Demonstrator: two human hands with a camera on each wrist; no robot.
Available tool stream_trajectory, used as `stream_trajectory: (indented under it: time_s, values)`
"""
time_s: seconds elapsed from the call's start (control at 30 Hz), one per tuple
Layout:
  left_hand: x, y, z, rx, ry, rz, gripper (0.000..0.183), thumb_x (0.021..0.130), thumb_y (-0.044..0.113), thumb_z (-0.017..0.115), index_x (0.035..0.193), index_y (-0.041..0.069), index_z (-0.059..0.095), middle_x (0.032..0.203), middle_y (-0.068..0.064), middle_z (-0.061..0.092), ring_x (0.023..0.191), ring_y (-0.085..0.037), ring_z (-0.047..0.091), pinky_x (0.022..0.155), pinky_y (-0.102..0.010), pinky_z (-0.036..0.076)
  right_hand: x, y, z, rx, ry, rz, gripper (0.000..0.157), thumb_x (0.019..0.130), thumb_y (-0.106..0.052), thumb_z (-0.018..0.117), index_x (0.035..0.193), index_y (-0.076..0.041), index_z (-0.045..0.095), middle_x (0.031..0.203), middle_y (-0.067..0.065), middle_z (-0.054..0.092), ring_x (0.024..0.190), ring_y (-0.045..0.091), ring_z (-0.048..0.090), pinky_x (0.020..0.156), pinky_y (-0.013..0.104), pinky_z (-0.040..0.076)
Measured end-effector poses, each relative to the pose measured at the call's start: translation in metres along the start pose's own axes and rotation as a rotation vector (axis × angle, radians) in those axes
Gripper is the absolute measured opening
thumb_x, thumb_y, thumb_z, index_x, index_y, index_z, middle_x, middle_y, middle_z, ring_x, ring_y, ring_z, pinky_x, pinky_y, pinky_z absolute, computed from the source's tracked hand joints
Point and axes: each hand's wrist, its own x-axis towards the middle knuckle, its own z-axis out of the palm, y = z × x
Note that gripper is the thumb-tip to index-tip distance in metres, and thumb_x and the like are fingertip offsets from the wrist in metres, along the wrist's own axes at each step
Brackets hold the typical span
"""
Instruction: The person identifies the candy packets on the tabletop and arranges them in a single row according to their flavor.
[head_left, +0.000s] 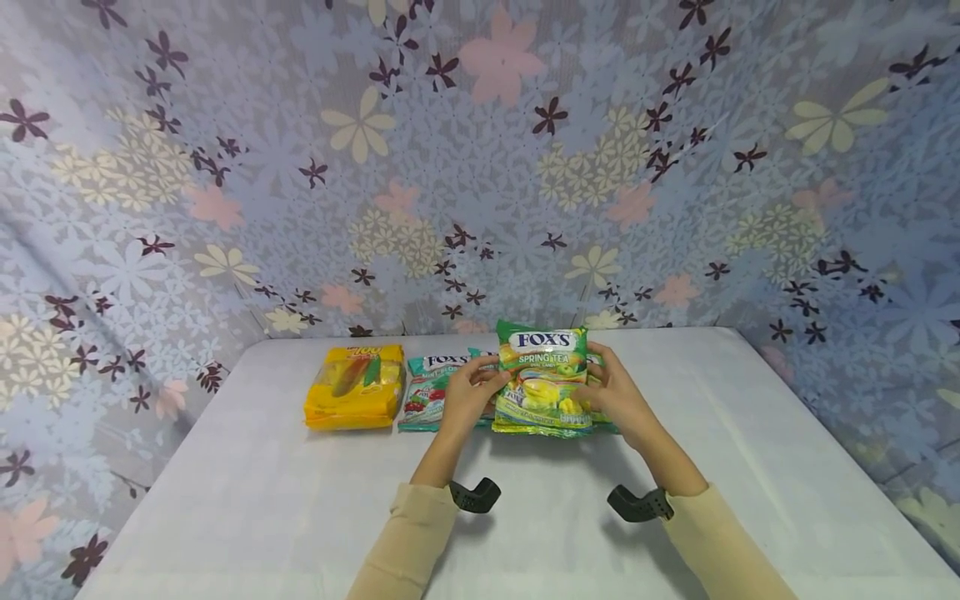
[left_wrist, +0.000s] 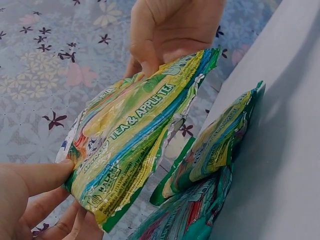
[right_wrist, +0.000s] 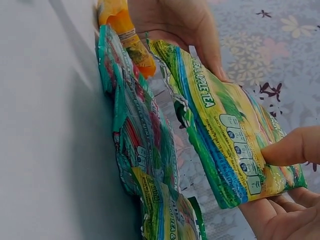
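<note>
A green and yellow candy bag [head_left: 542, 392] printed "FOX'S Spring Tea" is held up by both hands, one at each side. My left hand [head_left: 467, 402] pinches its left edge, thumb in front; in the left wrist view the fingers [left_wrist: 37, 207] are behind it. At the right edge my right hand [head_left: 624, 402] pinches it, with the thumb [right_wrist: 287, 147] on the printed face. Behind it, another green and yellow candy bag [left_wrist: 210, 140] is partly hidden. Teal Fox's candy bags [head_left: 425, 406] [right_wrist: 147, 130] lie to the left, one partly covered by my left hand.
A yellow package [head_left: 356, 387] with a corn-like picture lies at the left end of the row. The white-covered table [head_left: 262, 500] extends in front and to both sides. A flowered cloth [head_left: 480, 167] hangs behind and at the sides.
</note>
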Motion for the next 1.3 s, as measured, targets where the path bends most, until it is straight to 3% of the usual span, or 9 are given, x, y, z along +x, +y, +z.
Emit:
stream_trajectory:
  time_s: [0.17,0.3,0.47,0.6,0.7,0.83,1.03,1.3]
  values:
    - [0.011,-0.023,0.001,-0.003,0.015,0.0,0.039,0.091,0.015,0.069,0.126,0.001,0.061,0.108,-0.02,0.065,0.07,-0.02,0.062,0.063,-0.048,0.057,-0.001,0.002,0.0,0.008,-0.013,-0.002,0.084,0.086,0.0,0.063,0.153,-0.013,0.014,0.146,0.026,0.034,0.118,0.04,0.051,0.075,0.036,0.05]
    - [0.011,-0.03,0.007,0.015,0.02,0.004,0.039,0.091,0.018,0.07,0.127,0.004,0.061,0.105,-0.016,0.067,0.073,-0.02,0.064,0.061,-0.04,0.058,0.0,0.005,-0.006,-0.026,-0.026,-0.003,0.085,0.087,-0.001,0.063,0.154,-0.011,0.011,0.149,0.029,0.028,0.123,0.043,0.046,0.078,0.037,0.048]
    - [0.01,-0.034,0.017,0.046,-0.039,-0.008,0.041,0.092,0.018,0.068,0.128,0.003,0.059,0.107,-0.018,0.066,0.08,-0.025,0.066,0.063,-0.039,0.059,0.0,0.013,-0.02,-0.075,-0.038,0.043,0.088,0.086,-0.004,0.064,0.154,-0.009,0.009,0.154,0.03,0.015,0.135,0.044,0.03,0.085,0.043,0.047]
    - [0.011,-0.035,0.027,0.073,-0.116,-0.049,0.042,0.091,0.013,0.068,0.13,0.001,0.056,0.106,-0.017,0.065,0.081,-0.027,0.067,0.066,-0.042,0.059,-0.002,0.021,-0.037,-0.079,-0.058,0.084,0.088,0.086,-0.006,0.066,0.154,-0.009,0.01,0.152,0.029,0.021,0.127,0.042,0.041,0.086,0.042,0.048]
    - [0.014,-0.033,0.038,0.093,-0.181,-0.071,0.048,0.09,0.011,0.07,0.134,0.004,0.053,0.107,-0.017,0.065,0.08,-0.025,0.067,0.07,-0.042,0.058,-0.002,0.026,-0.052,-0.053,-0.071,0.085,0.088,0.086,-0.005,0.065,0.154,-0.01,0.009,0.149,0.027,0.027,0.111,0.033,0.053,0.079,0.037,0.049]
    - [0.018,-0.03,0.056,0.125,-0.257,-0.091,0.061,0.087,0.01,0.073,0.141,0.009,0.047,0.111,-0.017,0.064,0.075,-0.024,0.068,0.07,-0.04,0.058,-0.004,0.033,-0.075,-0.01,-0.076,0.068,0.088,0.087,-0.003,0.065,0.154,-0.011,0.007,0.148,0.027,0.029,0.091,0.021,0.058,0.072,0.033,0.049]
    - [0.025,-0.033,0.088,0.131,-0.306,-0.117,0.069,0.085,0.009,0.074,0.145,0.017,0.042,0.106,-0.011,0.064,0.071,-0.022,0.066,0.063,-0.037,0.059,-0.01,0.04,-0.106,-0.009,-0.068,0.061,0.088,0.089,-0.001,0.063,0.154,-0.01,0.004,0.146,0.028,0.029,0.093,0.017,0.061,0.076,0.033,0.053]
    - [0.034,-0.03,0.117,0.171,-0.267,-0.141,0.067,0.085,0.007,0.074,0.144,0.021,0.046,0.075,-0.006,0.066,0.061,-0.021,0.064,0.058,-0.038,0.058,-0.008,0.045,-0.13,-0.074,-0.032,0.096,0.092,0.088,-0.004,0.063,0.155,-0.01,0.0,0.149,0.028,0.026,0.096,0.012,0.059,0.076,0.031,0.051]
